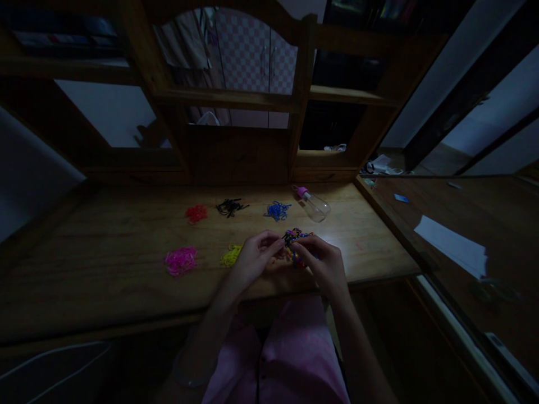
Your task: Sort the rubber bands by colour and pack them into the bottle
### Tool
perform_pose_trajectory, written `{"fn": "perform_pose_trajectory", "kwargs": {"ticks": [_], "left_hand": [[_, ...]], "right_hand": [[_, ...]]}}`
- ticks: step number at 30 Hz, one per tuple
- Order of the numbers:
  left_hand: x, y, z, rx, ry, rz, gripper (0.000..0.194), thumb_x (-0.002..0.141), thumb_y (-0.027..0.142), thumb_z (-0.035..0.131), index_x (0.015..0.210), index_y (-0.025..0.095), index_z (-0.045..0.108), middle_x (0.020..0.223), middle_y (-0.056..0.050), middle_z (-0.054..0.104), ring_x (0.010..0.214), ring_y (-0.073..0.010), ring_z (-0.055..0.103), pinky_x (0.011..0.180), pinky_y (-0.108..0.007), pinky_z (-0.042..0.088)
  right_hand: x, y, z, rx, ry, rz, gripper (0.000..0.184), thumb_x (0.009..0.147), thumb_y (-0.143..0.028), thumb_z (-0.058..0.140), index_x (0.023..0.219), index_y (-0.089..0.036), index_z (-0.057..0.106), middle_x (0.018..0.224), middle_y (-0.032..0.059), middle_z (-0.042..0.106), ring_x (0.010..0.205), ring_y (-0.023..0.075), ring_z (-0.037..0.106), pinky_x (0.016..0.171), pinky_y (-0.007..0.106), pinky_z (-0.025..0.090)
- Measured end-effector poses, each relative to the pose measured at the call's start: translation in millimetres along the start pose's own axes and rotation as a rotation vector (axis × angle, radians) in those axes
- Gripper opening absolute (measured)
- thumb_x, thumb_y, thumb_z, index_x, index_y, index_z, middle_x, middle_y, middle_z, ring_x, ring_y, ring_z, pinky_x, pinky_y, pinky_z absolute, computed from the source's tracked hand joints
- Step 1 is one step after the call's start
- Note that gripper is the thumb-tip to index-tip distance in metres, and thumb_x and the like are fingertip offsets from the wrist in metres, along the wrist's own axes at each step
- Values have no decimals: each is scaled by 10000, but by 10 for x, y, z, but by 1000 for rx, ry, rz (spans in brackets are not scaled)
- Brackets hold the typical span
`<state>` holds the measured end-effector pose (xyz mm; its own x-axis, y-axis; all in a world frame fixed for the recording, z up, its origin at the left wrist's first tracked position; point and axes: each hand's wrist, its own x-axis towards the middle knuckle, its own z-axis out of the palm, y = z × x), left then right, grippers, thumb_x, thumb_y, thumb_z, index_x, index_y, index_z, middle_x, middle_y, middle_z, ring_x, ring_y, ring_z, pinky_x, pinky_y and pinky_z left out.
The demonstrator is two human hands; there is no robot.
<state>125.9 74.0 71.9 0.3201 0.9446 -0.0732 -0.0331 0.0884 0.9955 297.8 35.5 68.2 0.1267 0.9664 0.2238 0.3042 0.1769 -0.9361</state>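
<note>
In the head view, any print on the small blue card [401, 198] on the side table [387, 210] is too small to read. White paper [452, 244] lies near it. A clear bottle [316, 208] with a pink cap [302, 192] lies on its side on the wooden desk [126, 235]; its contents cannot be made out. The left hand [256, 255] and right hand [326, 262] meet over the mixed-colour bunch of bands [297, 259], each pinching dark strands at its edge with thumb and fingers. The yellow bands [231, 256] lie just beside the left hand, the pink bands [181, 261] farther left. Behind are separate piles: red bands [196, 213], black bands [231, 207] and blue bands [277, 211], the last near the bottle.
</note>
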Motion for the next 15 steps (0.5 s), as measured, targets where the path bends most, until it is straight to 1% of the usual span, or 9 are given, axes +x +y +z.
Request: {"fn": "perform_pose_trajectory", "kwargs": {"ticks": [2,4,5,7,10,12,14,15], "left_hand": [[45,7,-181,84,53,34,249,808,414,656,859,171,630,759,-25,676,729,-168,654,722,-293,527],[141,32,-448,214,110,74,241,804,410,646,846,172,635,734,-24,664,700,-169,642,701,-291,516],[209,50,-605,298,139,95,233,793,400,650,830,170,639,720,-24,657,684,-170,634,682,-289,508],[373,84,-934,498,248,139,217,784,381,642,837,171,656,730,-29,666,693,-177,629,676,-287,489],[629,107,-1351,843,331,172,188,778,343,631,829,173,693,812,-59,706,768,-206,642,715,-301,465],[753,99,-1520,990,345,171,190,784,319,620,866,174,712,850,-73,720,800,-220,647,730,-308,456],[816,83,-1592,1050,351,163,213,787,294,616,932,174,718,896,-84,728,822,-227,652,738,-309,457],[823,77,-1594,1055,358,163,227,789,285,615,960,176,716,921,-87,729,834,-229,653,745,-310,461]], "right_hand": [[-1,-20,46,-38,21,-20,185,856,-371,648,888,-201,713,852,42,721,780,194,670,708,306,524],[-20,-50,158,-110,25,-86,141,865,-331,641,878,-209,711,851,37,711,770,181,653,695,292,506],[-36,-61,242,-149,9,-129,113,870,-300,635,879,-214,708,852,34,704,764,174,642,691,285,498],[-76,-64,453,-217,-55,-216,85,881,-233,615,887,-221,699,858,32,690,766,167,627,693,275,486],[-136,-17,792,-317,-138,-299,124,895,-163,580,916,-222,687,904,47,684,841,187,631,742,284,487],[-163,27,957,-361,-173,-328,185,897,-126,558,998,-225,677,969,64,686,906,208,634,775,300,492],[-179,61,1025,-365,-193,-339,273,893,-102,542,1107,-234,651,1038,76,681,963,221,631,808,316,497],[-184,71,1017,-353,-193,-339,304,892,-99,538,1143,-238,639,1058,78,679,979,224,630,821,322,500]]}}
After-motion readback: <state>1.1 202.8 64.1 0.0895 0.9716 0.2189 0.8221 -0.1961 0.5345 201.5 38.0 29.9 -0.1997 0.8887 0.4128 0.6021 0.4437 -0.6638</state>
